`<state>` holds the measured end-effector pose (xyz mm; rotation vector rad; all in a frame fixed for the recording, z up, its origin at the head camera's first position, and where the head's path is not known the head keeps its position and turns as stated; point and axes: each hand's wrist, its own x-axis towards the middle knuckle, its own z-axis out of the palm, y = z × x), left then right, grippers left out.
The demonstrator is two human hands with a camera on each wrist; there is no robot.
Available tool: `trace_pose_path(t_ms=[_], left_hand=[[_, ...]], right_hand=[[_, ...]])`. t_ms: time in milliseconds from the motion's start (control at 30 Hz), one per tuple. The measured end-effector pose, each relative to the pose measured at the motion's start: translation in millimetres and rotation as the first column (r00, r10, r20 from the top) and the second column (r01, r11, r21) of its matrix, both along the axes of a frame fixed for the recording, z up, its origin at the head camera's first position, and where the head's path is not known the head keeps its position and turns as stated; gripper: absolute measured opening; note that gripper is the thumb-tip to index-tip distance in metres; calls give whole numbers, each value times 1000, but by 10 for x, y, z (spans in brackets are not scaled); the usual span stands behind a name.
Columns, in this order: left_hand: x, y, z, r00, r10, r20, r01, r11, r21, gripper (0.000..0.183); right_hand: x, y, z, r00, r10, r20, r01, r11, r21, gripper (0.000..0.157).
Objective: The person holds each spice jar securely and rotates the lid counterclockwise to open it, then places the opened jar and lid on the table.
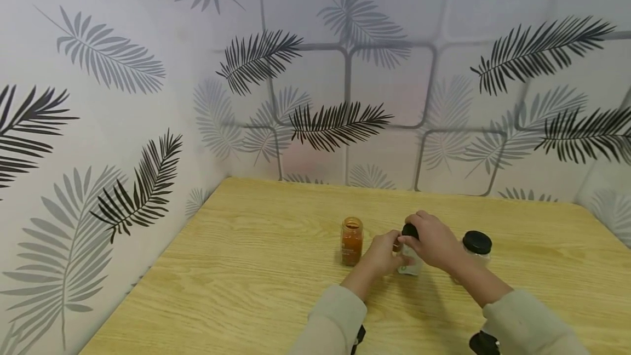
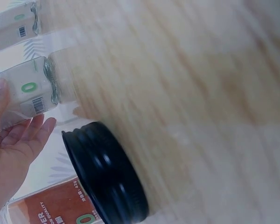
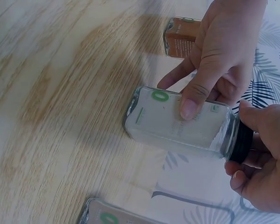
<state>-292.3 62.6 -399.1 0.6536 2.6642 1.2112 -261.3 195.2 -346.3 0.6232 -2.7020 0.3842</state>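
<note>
My left hand (image 1: 379, 256) grips a square glass spice jar (image 3: 163, 119) with whitish contents and a green mark, its thumb along one side and fingers behind. At the top of this jar, my right hand (image 1: 436, 241) pinches its black lid (image 3: 244, 141) between thumb and fingers. The lid sits on the jar's mouth; whether it is screwed tight I cannot tell. To the left stands an uncovered jar of orange-red powder (image 1: 351, 245). A loose black lid (image 2: 107, 172) lies on the table by it in the left wrist view.
Right of my hands is another glass jar with a black lid (image 1: 477, 242), partly covered by my right forearm. The wood-grain table (image 1: 236, 267) meets a leaf-patterned wall (image 1: 315, 70) at its back and left.
</note>
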Motion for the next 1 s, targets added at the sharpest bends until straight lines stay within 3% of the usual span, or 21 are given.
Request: trace_pose_path(t_ms=[433,733,1000], left_hand=[[-2,-6,0,1000,-12,7,12,1000,21,46],[-11,-32,13,999,-25,-21,25,1000,12,38],[7,-24,0,1000,-14,-4,14,1000,22,40]], right_hand=[[-15,58,11,995,96,21,-95,995,-41,27],[-2,74,60,986,165,34,-165,986,-4,27],[11,98,-5,993,111,46,-109,993,-44,37]])
